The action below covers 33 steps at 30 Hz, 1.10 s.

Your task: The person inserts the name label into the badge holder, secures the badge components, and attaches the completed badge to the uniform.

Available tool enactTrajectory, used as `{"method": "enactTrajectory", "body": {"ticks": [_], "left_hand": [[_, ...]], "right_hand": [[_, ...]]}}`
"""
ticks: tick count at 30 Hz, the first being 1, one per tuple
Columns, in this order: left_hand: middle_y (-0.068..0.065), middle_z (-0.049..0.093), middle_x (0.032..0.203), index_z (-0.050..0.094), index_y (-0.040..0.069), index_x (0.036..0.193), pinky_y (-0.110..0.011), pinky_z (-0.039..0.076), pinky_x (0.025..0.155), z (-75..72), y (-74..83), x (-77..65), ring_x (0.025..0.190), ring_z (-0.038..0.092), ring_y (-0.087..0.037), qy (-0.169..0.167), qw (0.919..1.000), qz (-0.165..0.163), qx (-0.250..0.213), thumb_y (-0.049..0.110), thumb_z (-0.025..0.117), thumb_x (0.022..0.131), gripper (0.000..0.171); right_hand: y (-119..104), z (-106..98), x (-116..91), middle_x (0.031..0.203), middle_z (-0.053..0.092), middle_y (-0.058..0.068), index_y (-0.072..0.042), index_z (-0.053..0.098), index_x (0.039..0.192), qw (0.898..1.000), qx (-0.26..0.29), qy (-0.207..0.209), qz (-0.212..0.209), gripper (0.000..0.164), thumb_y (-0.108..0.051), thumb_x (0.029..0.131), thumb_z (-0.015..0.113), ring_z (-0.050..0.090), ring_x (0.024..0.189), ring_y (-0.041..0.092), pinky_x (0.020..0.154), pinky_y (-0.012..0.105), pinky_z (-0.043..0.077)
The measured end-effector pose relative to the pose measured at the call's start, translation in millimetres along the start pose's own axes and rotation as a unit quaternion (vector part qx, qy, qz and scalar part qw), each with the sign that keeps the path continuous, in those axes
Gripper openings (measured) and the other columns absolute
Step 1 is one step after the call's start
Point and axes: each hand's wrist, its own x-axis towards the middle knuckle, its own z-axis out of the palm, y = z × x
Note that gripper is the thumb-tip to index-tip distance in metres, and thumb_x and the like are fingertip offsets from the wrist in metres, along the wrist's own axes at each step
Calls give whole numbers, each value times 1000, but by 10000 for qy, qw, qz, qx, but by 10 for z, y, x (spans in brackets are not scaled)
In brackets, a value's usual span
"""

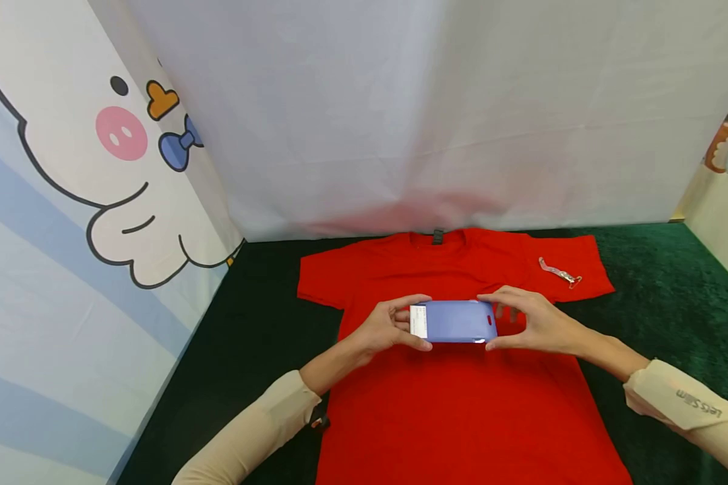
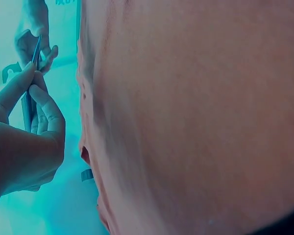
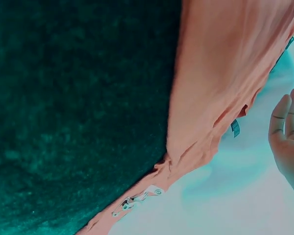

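Note:
A flat blue card holder (image 1: 460,321) with a slot at its right end and a white label on its left end is held level above a red T-shirt (image 1: 461,404). My left hand (image 1: 394,325) grips the label end, index finger along the top edge and thumb along the bottom. At the slot end, my right hand (image 1: 530,320) spans the holder, fingertips at the upper corner and thumb at the lower one. Seen edge-on, the holder (image 2: 27,112) shows between the left fingers in the left wrist view. The right wrist view has only part of the right hand (image 3: 288,142).
On the shirt's right sleeve lies a short clear strap with a metal clip (image 1: 559,273). The shirt is spread flat over a dark green cloth (image 1: 661,289), collar at the far edge. A white curtain (image 1: 352,121) rises behind, with a printed cartoon panel (image 1: 54,168) at left.

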Motion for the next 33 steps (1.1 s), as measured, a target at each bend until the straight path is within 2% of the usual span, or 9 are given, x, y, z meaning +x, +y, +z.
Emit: {"method": "enactTrajectory", "body": {"ticks": [5, 11, 16, 19, 21, 29, 33], "left_hand": [[-19, 69, 132, 53, 14, 149, -26, 58, 91, 21, 9, 0, 95, 69, -14, -35, 10000, 9, 17, -8, 75, 87, 70], [-21, 71, 127, 52, 14, 150, -26, 58, 90, 37, 30, 10, 92, 71, -13, -85, 10000, 25, 30, -8, 76, 86, 71], [-9, 78, 105, 53, 15, 150, -24, 58, 86, 32, 45, -10, 85, 70, -11, -132, 9999, -13, -18, -7, 76, 86, 71], [1, 75, 91, 52, 13, 150, -22, 56, 83, 12, 50, -30, 80, 67, -11, -147, 9999, -7, -71, -8, 76, 86, 71], [2, 74, 88, 52, 13, 150, -22, 56, 83, -10, 53, -42, 79, 65, -12, -139, 9999, 6, -97, -8, 76, 86, 71], [0, 75, 100, 52, 15, 150, -25, 57, 90, -60, 51, -63, 87, 68, -13, -128, 9999, 13, -72, -8, 74, 87, 70], [-5, 75, 108, 52, 16, 150, -26, 57, 92, -59, 50, -61, 91, 69, -14, -112, 9999, -34, 39, -4, 75, 89, 68]], "right_hand": [[-3, -17, -14, 110, 67, -1, -2, 66, 130, 9999, -82, 58, -2, 65, -18, 73, 93, 54, 90, 5, 71, 23, 51], [12, -67, -21, 106, 69, -2, -3, 69, 127, 9994, -217, 186, -209, 64, -16, 69, 95, 56, 86, 6, 68, 23, 52], [9, -110, -14, 101, 68, -4, -3, 71, 125, 9989, -170, 214, -372, 63, -17, 68, 95, 56, 83, 6, 64, 23, 48], [13, -139, -29, 98, 67, -6, -2, 71, 123, 9989, -115, 236, -386, 62, -16, 68, 95, 56, 81, 6, 63, 22, 46], [20, -160, -47, 97, 66, -6, -2, 72, 122, 9989, -85, 279, -374, 62, -15, 66, 96, 56, 81, 6, 63, 22, 45], [34, -183, -74, 99, 66, -5, -4, 71, 124, 9986, 6, 382, -365, 65, -12, 65, 96, 56, 83, 6, 68, 22, 47], [23, -173, -77, 98, 65, -6, -4, 71, 124, 9984, -24, 430, -361, 64, -13, 65, 96, 56, 83, 5, 69, 22, 48]]}}
